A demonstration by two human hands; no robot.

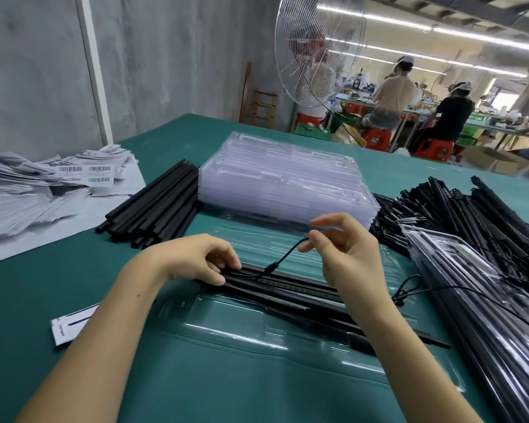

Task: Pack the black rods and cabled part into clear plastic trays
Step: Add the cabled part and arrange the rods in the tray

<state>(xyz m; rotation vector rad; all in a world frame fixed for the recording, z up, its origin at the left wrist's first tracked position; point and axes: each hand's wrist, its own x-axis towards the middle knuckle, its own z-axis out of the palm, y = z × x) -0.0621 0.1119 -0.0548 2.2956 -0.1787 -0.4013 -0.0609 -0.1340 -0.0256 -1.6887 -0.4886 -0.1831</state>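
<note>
An open clear plastic tray (pixel 235 334) lies on the green table in front of me. Black rods (pixel 290 293) lie across its middle, running from left to lower right. My left hand (pixel 196 259) holds the rods' left end, fingers curled over them. My right hand (pixel 345 254) pinches a thin black cable (pixel 283 256) that rises from the cabled part among the rods. A looped cable end (pixel 405 290) lies just right of my right wrist.
A stack of empty clear trays (pixel 284 181) stands behind. A bundle of plain black rods (pixel 156 206) lies to its left, paper labels (pixel 43 184) further left. A heap of cabled parts and packed trays (pixel 471 239) fills the right side. A card (pixel 71 326) lies at the front left.
</note>
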